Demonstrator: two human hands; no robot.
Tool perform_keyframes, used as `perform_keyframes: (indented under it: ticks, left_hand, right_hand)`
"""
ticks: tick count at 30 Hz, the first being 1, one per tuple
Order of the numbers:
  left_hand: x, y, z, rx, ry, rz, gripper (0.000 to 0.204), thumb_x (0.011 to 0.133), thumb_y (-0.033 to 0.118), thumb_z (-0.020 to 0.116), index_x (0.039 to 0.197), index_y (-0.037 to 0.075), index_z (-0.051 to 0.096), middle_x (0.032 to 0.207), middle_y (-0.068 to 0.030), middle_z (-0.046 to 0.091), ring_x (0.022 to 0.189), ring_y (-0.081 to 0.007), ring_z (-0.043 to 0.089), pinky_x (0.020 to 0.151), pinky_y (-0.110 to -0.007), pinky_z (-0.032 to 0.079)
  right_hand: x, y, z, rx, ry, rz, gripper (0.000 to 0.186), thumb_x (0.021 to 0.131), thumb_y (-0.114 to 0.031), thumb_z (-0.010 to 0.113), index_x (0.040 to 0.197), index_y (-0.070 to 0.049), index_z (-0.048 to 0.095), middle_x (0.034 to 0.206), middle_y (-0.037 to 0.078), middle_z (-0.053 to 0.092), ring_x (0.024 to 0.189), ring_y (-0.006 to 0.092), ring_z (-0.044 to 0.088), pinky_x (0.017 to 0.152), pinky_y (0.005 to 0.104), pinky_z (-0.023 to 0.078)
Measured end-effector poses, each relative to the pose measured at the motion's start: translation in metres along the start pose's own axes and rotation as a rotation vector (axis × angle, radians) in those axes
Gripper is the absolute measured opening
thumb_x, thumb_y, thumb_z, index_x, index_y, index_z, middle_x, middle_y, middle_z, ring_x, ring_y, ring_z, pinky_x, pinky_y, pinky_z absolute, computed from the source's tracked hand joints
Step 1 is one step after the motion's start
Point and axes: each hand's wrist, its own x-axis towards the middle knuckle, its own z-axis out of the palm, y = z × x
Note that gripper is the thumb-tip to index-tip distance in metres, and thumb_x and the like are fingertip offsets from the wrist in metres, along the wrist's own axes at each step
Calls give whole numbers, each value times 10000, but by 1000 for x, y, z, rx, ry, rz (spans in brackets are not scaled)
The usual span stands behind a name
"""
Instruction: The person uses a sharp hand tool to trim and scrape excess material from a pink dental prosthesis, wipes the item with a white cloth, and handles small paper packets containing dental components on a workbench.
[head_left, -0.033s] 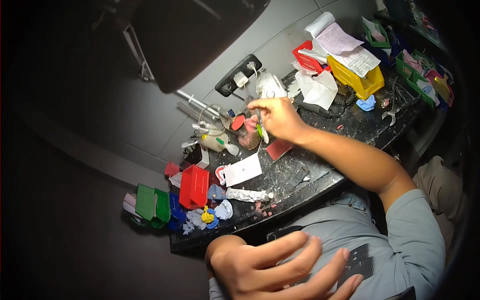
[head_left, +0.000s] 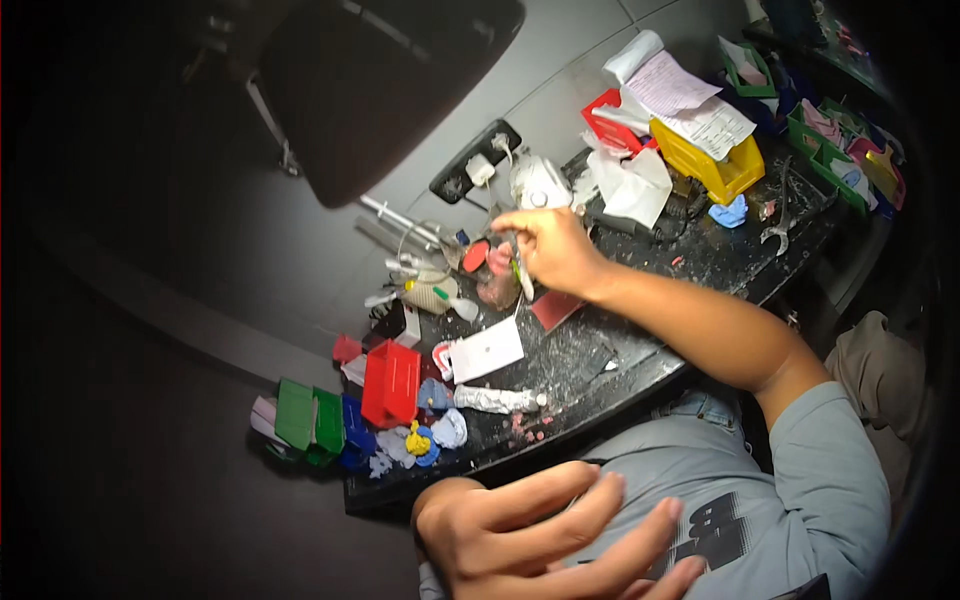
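My right hand [head_left: 555, 248] reaches over the back of a black workbench [head_left: 650, 290]. Its fingers are pinched together; what they hold is too small to make out. A slim pale tool-like piece [head_left: 525, 282] with a bit of green shows just below the fingers. Beside them are a round red disc in a dark rim [head_left: 476, 256] and a pinkish lump [head_left: 497, 290]. A flat dark pink sheet [head_left: 556, 308] lies under my wrist. Low in the view, my left hand [head_left: 540, 530] hangs before my grey shirt, fingers spread, holding nothing.
A white card [head_left: 488, 350] lies mid-bench, beside a foil-wrapped roll [head_left: 495, 399]. Red [head_left: 391, 382] and green bins [head_left: 296, 412] stand left, near pale blue models [head_left: 450, 428]. A yellow bin [head_left: 735, 178] with papers and a wrench [head_left: 780, 225] are right. A dark lamp shade hangs above.
The view has shifted slightly, so the bins at the left sit a little lower. My left hand's fingers have moved slightly left. My right hand stays at nearly the same place, still pinched.
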Motion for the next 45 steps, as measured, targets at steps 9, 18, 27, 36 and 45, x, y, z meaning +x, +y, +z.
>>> perform_keyframes:
  ticks: [9,18,27,36,45]
  left_hand:
    - [-47,-62,-16,-26,590,-489,213,868,59,541,1031,3,414,761,-156,515,557,-152,496,407,-265,496]
    - [-100,-142,-2,198,645,-814,80,904,11,498,981,11,478,783,-40,496,664,-97,490,600,-213,413]
    - [-162,-156,39,349,534,-924,243,861,56,546,1089,-27,565,992,-140,627,876,-249,611,664,-300,452]
    - [-175,-165,47,-108,607,-984,330,946,93,475,1238,-53,527,1055,-144,642,968,-197,612,802,-293,467]
    - [-184,-171,49,-328,662,-1087,284,971,132,516,1196,-39,548,967,-76,651,839,-110,597,743,-229,476]
  right_hand:
    - [8,17,-8,-185,22,-497,533,521,-35,759,1018,75,602,905,196,640,866,366,630,768,397,523]
    - [7,2,-5,-191,56,-378,364,786,57,536,1142,44,611,1073,237,635,1007,367,630,878,385,513]
    - [0,-2,-7,-280,15,-383,296,822,4,601,1115,38,627,1035,210,661,946,340,661,839,370,529]
    - [0,-16,-7,-270,-32,-340,318,787,21,577,1096,40,648,1042,212,669,936,317,671,821,353,527]
    - [2,8,-3,-25,-86,19,297,844,67,565,1134,52,632,1044,136,696,906,131,667,802,248,542]
